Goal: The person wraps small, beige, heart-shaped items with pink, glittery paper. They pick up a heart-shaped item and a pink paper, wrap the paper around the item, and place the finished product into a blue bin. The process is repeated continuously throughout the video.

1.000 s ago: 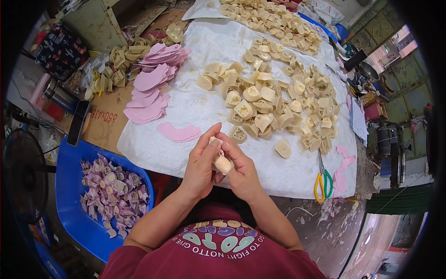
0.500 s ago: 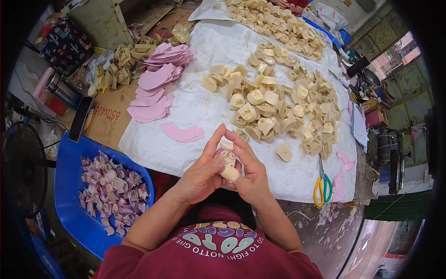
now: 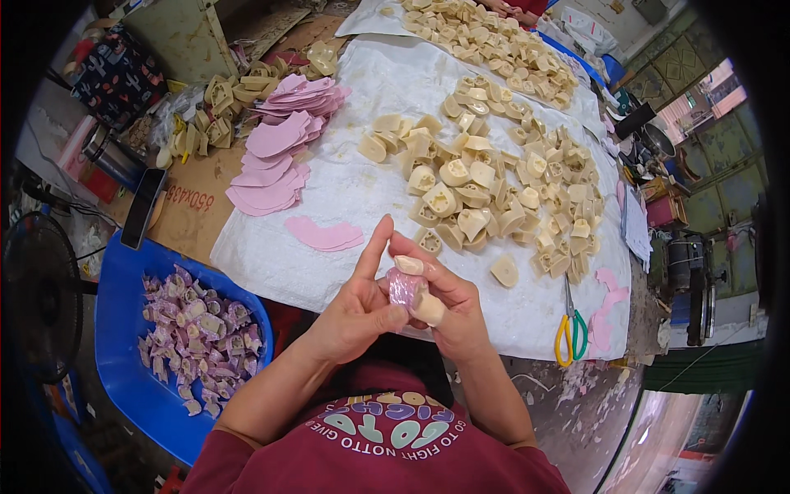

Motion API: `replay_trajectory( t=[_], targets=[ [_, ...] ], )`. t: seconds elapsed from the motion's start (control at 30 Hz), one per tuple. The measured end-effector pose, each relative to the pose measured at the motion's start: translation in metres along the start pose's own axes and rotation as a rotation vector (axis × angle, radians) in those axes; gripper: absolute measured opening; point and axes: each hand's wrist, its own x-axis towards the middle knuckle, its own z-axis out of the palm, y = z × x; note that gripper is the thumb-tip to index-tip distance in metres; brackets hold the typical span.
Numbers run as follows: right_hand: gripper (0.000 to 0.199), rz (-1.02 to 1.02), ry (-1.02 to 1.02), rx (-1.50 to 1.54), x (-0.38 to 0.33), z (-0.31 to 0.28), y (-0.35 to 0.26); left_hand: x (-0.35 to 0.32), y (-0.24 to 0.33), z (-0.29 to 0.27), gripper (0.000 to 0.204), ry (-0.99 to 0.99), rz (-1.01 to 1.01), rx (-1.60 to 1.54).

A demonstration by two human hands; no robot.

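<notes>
Both hands meet over the near edge of the cloth, around a small molded piece wrapped in glossy pink sheet [image 3: 403, 288]. My left hand [image 3: 355, 306] is closed on its left side, thumb pressed against the pink face and index finger stretched up. My right hand [image 3: 457, 306] grips the other side; its thumb and index finger seem to wear cream finger covers [image 3: 428, 309]. Just beyond the hands lies a heap of cream molded pieces [image 3: 473, 193], with one loose piece [image 3: 504, 270] nearer me. Curved pink sheets [image 3: 322, 235] lie to the left, below a taller pink stack [image 3: 276, 160].
A blue tub [image 3: 123, 362] at lower left holds many pink-wrapped pieces. Scissors [image 3: 569, 329] with yellow and green handles lie at the cloth's right edge. A phone [image 3: 144, 207] rests by the tub, near a fan [image 3: 41, 296]. Another person's hands [image 3: 508, 10] show beyond the far heap.
The piece has been turned between my hands: its hollow cream side faced up before, and the pink-covered side shows now. My right hand has shifted slightly right.
</notes>
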Motion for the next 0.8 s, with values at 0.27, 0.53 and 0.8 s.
replay_trajectory(
  t=[0.27, 0.53, 0.8],
  targets=[
    [0.045, 0.073, 0.14, 0.134, -0.008, -0.009, 0.003, 0.011, 0.023, -0.013, 0.098, -0.101, 0.309, 1.131],
    [0.025, 0.353, 0.276, -0.059, -0.008, -0.018, -0.008, 0.01, 0.033, -0.001, 0.081, -0.159, 0.346, 1.803],
    [0.02, 0.143, 0.254, -0.117, -0.018, -0.017, -0.002, 0.007, 0.034, -0.002, 0.047, -0.113, 0.344, 1.772]
  ],
)
